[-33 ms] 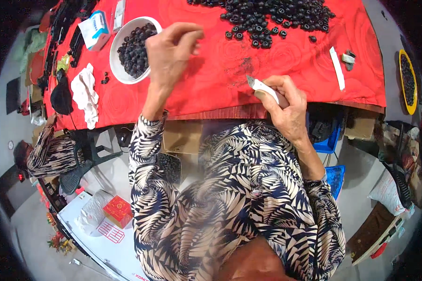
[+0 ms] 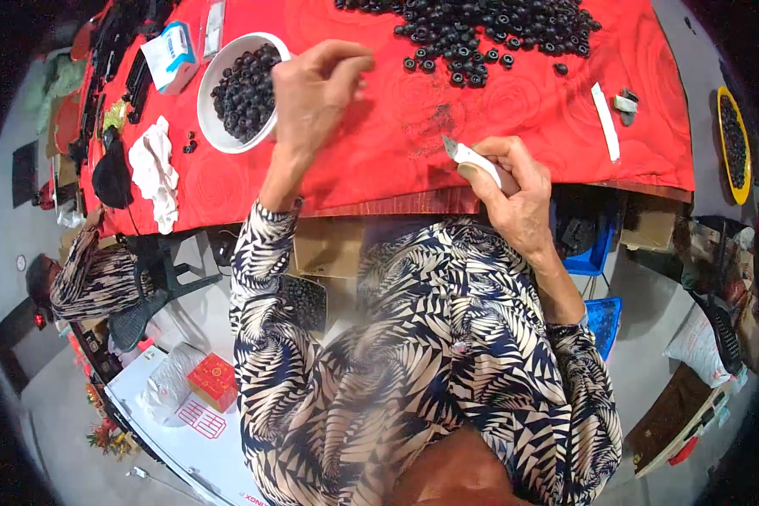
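Observation:
My left hand hovers over the red-covered table, just right of a white bowl. Its fingers are loosely bent and somewhat apart, and I see nothing between them. Small black round parts fill much of the bowl. In my right hand, near the table's front edge, is a white-handled cutter. Its short blade points up and left, over dark crumbs on the cloth. A large heap of black ring-shaped parts lies farther back.
On the left lie a crumpled white cloth, a blue-and-white box and several loose black parts. A white strip rests on the right. Beyond the table stands a yellow tray. Another person sits at the far left.
My left hand has shifted slightly to the right, away from the bowl. The right hand and the cutter have stayed in place.

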`<state>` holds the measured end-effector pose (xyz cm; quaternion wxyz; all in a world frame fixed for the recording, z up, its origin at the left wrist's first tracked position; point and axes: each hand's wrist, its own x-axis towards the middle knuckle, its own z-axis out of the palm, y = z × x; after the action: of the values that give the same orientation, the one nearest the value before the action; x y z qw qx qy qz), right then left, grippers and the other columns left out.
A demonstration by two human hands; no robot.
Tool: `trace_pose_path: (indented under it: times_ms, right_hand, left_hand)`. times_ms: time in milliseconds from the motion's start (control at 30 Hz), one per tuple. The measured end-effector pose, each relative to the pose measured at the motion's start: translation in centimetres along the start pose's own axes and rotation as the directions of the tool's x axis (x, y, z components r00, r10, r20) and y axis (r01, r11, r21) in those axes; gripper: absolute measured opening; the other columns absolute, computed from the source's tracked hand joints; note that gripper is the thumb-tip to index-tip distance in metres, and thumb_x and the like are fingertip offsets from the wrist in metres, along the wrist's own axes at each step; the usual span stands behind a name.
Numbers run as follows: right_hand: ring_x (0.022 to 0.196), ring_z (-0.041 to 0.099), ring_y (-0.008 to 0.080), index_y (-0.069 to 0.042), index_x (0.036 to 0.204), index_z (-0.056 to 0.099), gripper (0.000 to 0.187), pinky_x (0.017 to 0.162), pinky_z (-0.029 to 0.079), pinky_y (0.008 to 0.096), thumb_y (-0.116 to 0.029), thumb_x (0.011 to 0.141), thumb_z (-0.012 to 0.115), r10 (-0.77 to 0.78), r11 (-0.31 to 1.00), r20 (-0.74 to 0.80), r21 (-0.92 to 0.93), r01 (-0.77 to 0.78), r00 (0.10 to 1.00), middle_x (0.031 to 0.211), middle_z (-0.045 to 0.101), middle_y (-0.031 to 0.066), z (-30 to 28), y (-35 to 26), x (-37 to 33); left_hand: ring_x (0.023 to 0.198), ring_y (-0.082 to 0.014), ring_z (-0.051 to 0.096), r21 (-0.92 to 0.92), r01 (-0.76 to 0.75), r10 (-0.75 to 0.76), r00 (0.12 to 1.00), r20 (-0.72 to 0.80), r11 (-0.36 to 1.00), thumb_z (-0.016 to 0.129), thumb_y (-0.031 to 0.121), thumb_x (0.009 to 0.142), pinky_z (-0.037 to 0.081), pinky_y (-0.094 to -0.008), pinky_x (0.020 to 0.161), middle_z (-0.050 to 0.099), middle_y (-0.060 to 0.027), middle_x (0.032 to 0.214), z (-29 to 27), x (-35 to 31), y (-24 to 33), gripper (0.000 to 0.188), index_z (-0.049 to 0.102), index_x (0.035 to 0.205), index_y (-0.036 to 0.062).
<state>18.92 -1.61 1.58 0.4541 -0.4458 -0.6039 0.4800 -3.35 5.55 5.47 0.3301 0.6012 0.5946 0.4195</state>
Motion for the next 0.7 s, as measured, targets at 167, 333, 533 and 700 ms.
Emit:
trace_pose_path:
  times_ms: [167,333,533,700]
  right_hand:
    - [0.068,0.063,0.0149,0.000,0.088,0.054,0.016,0.057,0.048,0.0264,-0.005,0.074,0.061,-0.003,1.000,-0.001,0.027,0.003,1.000,0.073,0.063,0.0104,-0.4,0.0,-0.3]
    - [0.064,0.062,0.0161,0.000,0.087,0.053,0.018,0.054,0.048,0.0275,-0.008,0.075,0.063,-0.008,1.000,-0.007,0.029,0.008,1.000,0.071,0.063,0.0109,-0.6,0.3,-0.2]
    - [0.063,0.063,0.0172,0.000,0.087,0.053,0.019,0.054,0.048,0.0277,-0.009,0.074,0.063,-0.037,0.999,-0.010,0.006,0.037,0.999,0.071,0.062,0.0113,-0.6,0.5,-0.2]
    - [0.063,0.063,0.0173,-0.001,0.088,0.053,0.020,0.054,0.048,0.0275,-0.009,0.074,0.064,-0.015,1.000,-0.003,0.013,0.015,1.000,0.071,0.062,0.0112,-0.5,0.7,-0.7]
  left_hand:
    - [0.065,-0.0083,0.059,0.340,-0.143,0.083,0.979,0.186,0.929,0.060,0.009,0.077,0.047,-0.0224,0.062,0.066,-0.0049,0.072,1.4,2.1,-1.7,0.014,0.065,0.086,0.0005]
    - [0.065,-0.0168,0.061,0.371,-0.169,0.079,0.966,0.245,0.913,0.063,0.014,0.073,0.047,-0.0281,0.061,0.064,-0.0103,0.073,2.8,3.8,-2.9,0.017,0.065,0.083,0.0014]
    - [0.066,-0.0211,0.061,0.383,-0.268,0.154,0.941,0.302,0.884,0.066,0.016,0.069,0.047,-0.0305,0.061,0.062,-0.0127,0.073,3.2,3.4,-3.0,0.019,0.064,0.082,0.0014]
    - [0.068,-0.0240,0.061,0.402,-0.145,0.039,0.965,0.260,0.904,0.066,0.012,0.067,0.048,-0.0319,0.064,0.062,-0.0159,0.078,3.3,1.7,-3.0,0.022,0.063,0.085,0.0011]
